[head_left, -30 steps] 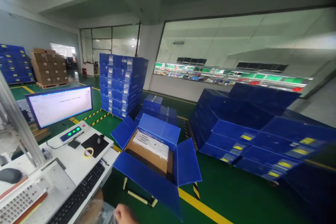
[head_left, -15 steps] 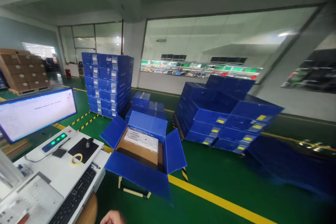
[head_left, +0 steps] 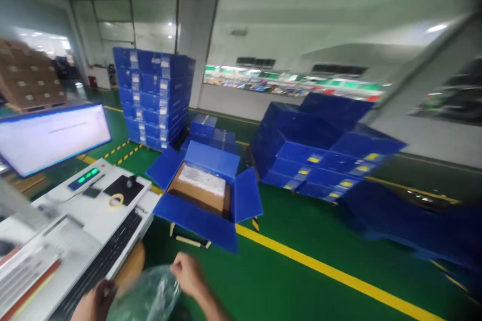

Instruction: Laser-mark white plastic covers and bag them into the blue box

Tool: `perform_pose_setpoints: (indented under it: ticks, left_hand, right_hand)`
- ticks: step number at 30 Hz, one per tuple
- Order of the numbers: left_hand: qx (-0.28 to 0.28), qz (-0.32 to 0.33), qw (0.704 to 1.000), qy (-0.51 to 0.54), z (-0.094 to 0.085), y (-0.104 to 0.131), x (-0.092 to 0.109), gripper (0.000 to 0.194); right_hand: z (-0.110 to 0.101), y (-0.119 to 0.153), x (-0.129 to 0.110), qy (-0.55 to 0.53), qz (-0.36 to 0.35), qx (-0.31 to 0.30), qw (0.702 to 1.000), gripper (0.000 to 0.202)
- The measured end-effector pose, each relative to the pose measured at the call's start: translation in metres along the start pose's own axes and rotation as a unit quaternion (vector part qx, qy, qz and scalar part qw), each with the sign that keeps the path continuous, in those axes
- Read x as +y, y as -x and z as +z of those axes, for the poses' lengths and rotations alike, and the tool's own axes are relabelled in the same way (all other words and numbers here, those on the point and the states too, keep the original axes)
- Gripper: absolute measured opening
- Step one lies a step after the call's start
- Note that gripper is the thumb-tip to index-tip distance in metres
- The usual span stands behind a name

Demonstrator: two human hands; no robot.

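Observation:
At the bottom of the view both my hands hold a clear plastic bag. My right hand pinches the bag's upper right edge. My left hand grips its lower left side, next to the desk's front edge. The picture is blurred with motion. Ahead of my hands stands an open blue box with its flaps spread, a cardboard liner inside and a white perforated unit lying on top.
A white desk at the left carries a monitor, black keyboard, mouse on a pad, tape roll and a panel with green lights. Stacks of blue boxes stand behind and to the right. A yellow line crosses the green floor.
The view has tilted down and swung slightly. My hands and the plastic bag have risen into view; before, only my right hand's knuckles showed at the bottom edge.

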State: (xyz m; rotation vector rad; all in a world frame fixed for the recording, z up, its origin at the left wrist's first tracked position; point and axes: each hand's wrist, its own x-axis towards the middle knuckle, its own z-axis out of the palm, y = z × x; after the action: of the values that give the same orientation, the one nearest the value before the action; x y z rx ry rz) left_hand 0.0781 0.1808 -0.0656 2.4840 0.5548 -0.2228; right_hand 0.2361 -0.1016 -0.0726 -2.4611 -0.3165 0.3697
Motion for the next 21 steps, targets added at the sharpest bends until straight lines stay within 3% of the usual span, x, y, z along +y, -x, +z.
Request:
perform_pose_setpoints:
  ticks: [3,6,10,13,18,21]
  left_hand:
    - [0.017,-0.034,0.999,-0.034,-0.016,0.019,0.012,0.024]
    - [-0.005,-0.092,0.992,-0.081,-0.028,0.025,0.021,0.022]
    - [-0.031,-0.129,0.988,-0.076,-0.023,0.029,0.015,0.029]
    - [-0.022,-0.146,0.987,-0.059,-0.018,0.039,0.014,0.028]
    - [0.037,-0.16,0.986,-0.036,-0.021,0.052,0.021,0.027]
    - [0.017,-0.177,0.983,-0.04,-0.01,0.06,0.012,0.033]
  right_hand:
    - [-0.023,-0.001,0.002,-0.005,-0.04,-0.031,0.999,0.012]
    - [-0.029,-0.019,0.018,0.001,-0.056,-0.064,0.996,0.029]
    - [-0.022,-0.037,0.038,-0.007,-0.083,-0.105,0.991,0.042]
    - [-0.021,-0.038,0.035,-0.03,-0.109,-0.131,0.985,0.045]
    - [-0.019,-0.038,0.012,-0.067,-0.151,-0.059,0.985,0.056]
    - [-0.005,-0.034,0.013,-0.058,-0.129,-0.058,0.988,0.058]
